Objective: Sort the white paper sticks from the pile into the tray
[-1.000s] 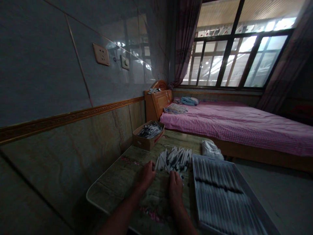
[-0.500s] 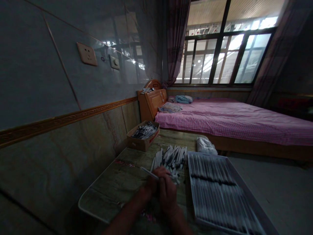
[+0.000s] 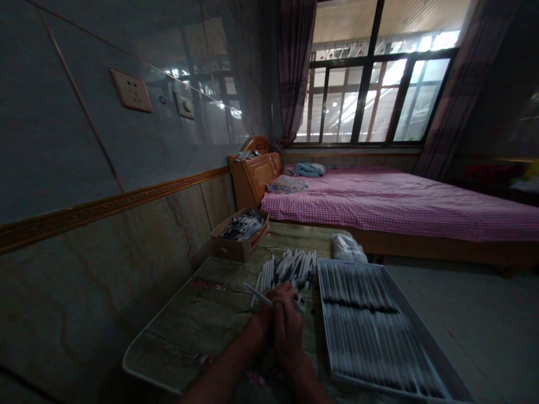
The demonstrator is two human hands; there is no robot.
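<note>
Over the greenish, stone-patterned, round-cornered table (image 3: pixel 168 336), left of the shallow, rectangular, pale-grey tray (image 3: pixel 410 314) and just before a loose pile of white and dark sticks (image 3: pixel 290 266), the left hand (image 3: pixel 281 290) and right hand (image 3: pixel 288 331) are closed together around a slim, white, pen-like stick (image 3: pixel 257 293), its end seen protruding leftward. Light, stiff, smooth, probably plastic handling is to be expected; it is best pinched mid-barrel, with bending avoided.

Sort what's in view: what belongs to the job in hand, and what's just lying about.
In use, it seems:
pen-like stick, jutting from between the left hand and right hand
loose pile of similar sticks
tray with rows of sticks
cardboard box of sticks

Lying about, probably:
crumpled white bundle
folded blue cloth on the bed
</note>
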